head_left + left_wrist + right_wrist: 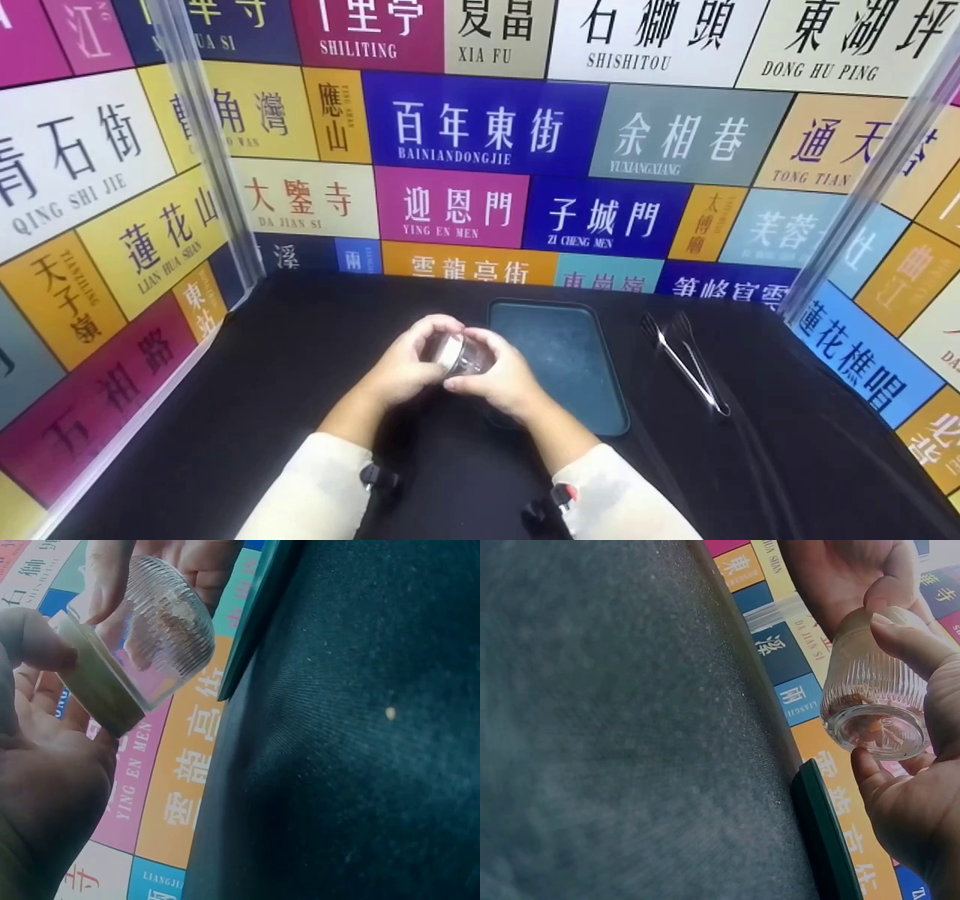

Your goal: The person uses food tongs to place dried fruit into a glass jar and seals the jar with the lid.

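A small ribbed glass jar (874,686) is held up between both hands, tipped on its side in the head view. Its pale lid (101,679) points left, and my left hand (411,362) grips it with the thumb and fingers round the rim. From the other side my right hand (501,373) holds the glass body, thumb near the lid and fingers about the base. Through the clear wall a little reddish-brown matter shows inside the jar. Both hands are above the black-covered table, by the left edge of the tray.
A dark teal tray (559,360) lies on the black tablecloth (300,322), just right of the hands. Farther right rest metal tongs (694,367), spread apart. Panels with printed signs (480,124) enclose the back and sides, with clear posts (217,150) at the corners.
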{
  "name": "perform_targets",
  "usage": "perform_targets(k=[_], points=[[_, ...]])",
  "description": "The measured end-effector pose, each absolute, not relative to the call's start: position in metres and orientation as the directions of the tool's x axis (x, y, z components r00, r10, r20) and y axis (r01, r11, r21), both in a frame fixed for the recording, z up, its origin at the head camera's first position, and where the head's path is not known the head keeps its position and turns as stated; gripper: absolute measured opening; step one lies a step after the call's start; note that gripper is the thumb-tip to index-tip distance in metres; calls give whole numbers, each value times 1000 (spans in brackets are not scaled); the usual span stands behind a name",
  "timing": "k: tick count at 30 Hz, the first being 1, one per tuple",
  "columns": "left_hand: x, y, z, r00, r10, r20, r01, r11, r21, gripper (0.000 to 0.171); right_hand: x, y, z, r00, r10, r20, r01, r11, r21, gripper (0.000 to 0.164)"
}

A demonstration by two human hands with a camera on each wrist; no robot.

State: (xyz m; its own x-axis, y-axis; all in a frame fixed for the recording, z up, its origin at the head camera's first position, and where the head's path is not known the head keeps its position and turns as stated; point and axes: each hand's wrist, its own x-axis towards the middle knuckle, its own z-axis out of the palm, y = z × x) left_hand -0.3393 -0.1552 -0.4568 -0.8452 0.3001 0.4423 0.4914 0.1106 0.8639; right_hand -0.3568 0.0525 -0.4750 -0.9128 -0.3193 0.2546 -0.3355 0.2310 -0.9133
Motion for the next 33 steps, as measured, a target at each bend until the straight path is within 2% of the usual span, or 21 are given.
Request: perform_targets(k=[2,4,8,12,17,25,33], points=[[-340,-155,-457,-844,290,451,495,98,864,62,-357,52,-475,-914,-316,255,-334,229,-914,87],[-339,-155,-456,-870,241,430,469,133,873,62,-358,52,-475,-915,-312,257,-334,226,-915,87],[-337,-153,-455,-947,104,305,322,332,887,56,-359,52,-476,-914,-310,262,-338,225,-914,87],[-335,-153,-454,-976,66,209,216,441,871,65,-359,52,-476,-915,-306,264,-340,229,-912,87],[-335,-154,-454,-964,126,235,265,370,891,62,-358,52,-475,-914,-305,267,-344,238,-908,86],[-337,-155,-454,-886,277,373,430,184,884,49,-357,52,-476,-906,-333,261,-351,250,-902,87],[-335,-154,-451,-876,294,382,436,142,889,45,-356,53,-475,-906,-337,256,-351,260,-900,89]])
